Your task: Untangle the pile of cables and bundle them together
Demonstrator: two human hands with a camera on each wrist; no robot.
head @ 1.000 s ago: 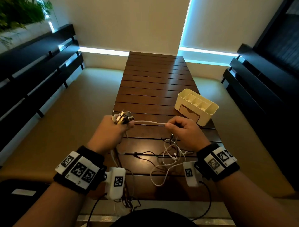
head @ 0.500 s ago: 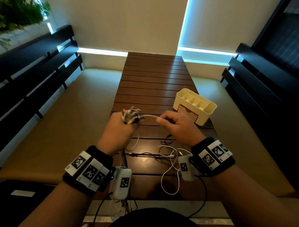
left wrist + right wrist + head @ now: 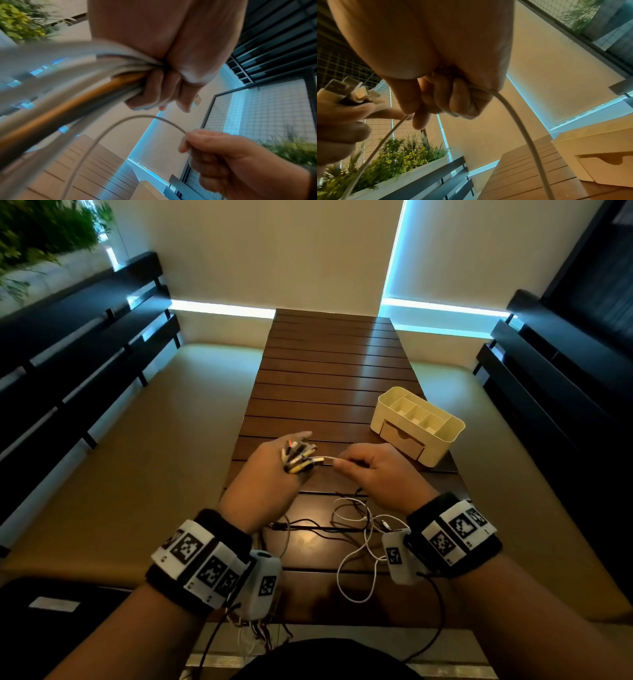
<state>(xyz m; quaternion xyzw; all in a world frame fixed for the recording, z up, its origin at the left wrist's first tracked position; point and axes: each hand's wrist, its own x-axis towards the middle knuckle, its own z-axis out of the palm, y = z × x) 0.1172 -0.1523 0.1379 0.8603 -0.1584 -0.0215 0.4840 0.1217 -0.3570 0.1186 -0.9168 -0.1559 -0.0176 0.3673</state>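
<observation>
My left hand (image 3: 274, 470) grips a bunch of cable ends (image 3: 298, 456) above the near half of the slatted wooden table (image 3: 325, 378); the plugs stick out past its knuckles. The left wrist view shows its fingers (image 3: 154, 88) curled round several white and orange cords (image 3: 72, 86). My right hand (image 3: 373, 470) pinches a white cable (image 3: 327, 458) just right of that bunch, thumb and forefinger (image 3: 412, 102) closed on it. That cable (image 3: 518, 121) runs down to a loose tangle of white and black cables (image 3: 356, 522) on the table below my wrists.
A cream desk organiser (image 3: 416, 422) with a small drawer stands on the table's right edge, just beyond my right hand. Dark slatted benches (image 3: 85, 344) flank the table on both sides. A planter with green plants (image 3: 37, 231) sits at the far left.
My right hand has slid left along the white cable until it is close to the bunch in my left hand. Both hands have risen a little and the loose loop below has shifted.
</observation>
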